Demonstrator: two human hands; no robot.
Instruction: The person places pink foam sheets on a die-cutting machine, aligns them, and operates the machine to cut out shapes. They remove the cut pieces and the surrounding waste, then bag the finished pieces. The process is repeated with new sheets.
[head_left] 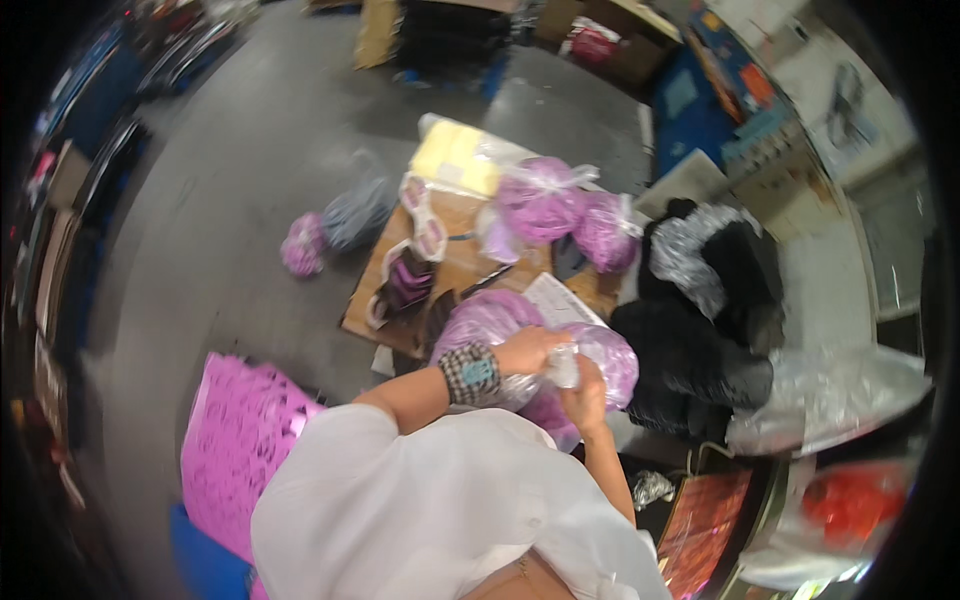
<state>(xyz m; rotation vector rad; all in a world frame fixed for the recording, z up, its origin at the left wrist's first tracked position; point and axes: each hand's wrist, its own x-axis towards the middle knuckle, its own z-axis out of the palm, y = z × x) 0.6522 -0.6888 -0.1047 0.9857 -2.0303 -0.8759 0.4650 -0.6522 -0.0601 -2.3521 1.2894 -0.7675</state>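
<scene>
Gathering the neck of a clear plastic bag [565, 365] stuffed with purple material, both hands meet at its top: the left hand [530, 350], with a checked band at the wrist, has its fingers curled over the bunched plastic, and the right hand [585, 395] pinches the same twist from the near side, fingers closed on it. The bag rests just in front of the person, at the near edge of a cardboard sheet [460, 265] lying on the floor. By the look of it the filling is finished and the closing is under way, not yet complete, since the neck is held rather than knotted; blur hides whether a tie is formed. Farther off on the cardboard sit two purple bags already tied [565, 215], and another small purple bundle [302, 245] lies left on the grey floor beside a grey one, so several appear done. A stack of pink cut sheets [240, 440] lies near left, and a black and silver heap [700, 300] at right looks unpacked.
</scene>
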